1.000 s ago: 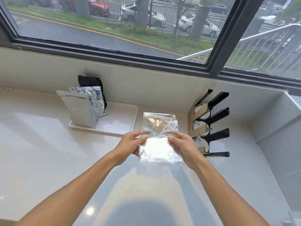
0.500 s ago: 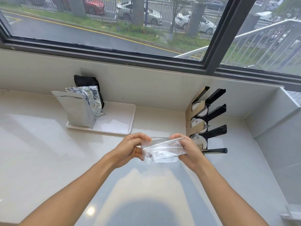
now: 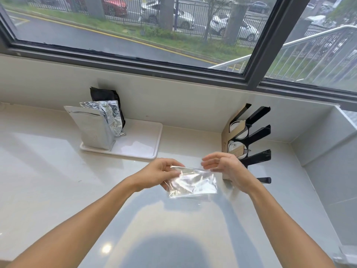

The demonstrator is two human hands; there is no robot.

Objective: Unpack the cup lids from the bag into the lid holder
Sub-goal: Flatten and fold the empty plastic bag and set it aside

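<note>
While the left hand (image 3: 160, 174) pinches the clear bag (image 3: 192, 183) above the bench (image 3: 58, 190), the right hand (image 3: 228, 169) hovers loosely open, blocking the lid holder (image 3: 249, 140); foil pouches (image 3: 96, 126) stand on a white tray (image 3: 143, 140).

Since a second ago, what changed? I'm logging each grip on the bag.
The right hand let go of the clear bag and now hovers open beside its top edge. The left hand keeps its pinch, and the bag has dropped from upright to hanging lower. The lid holder, tray and foil pouches stayed put.
</note>
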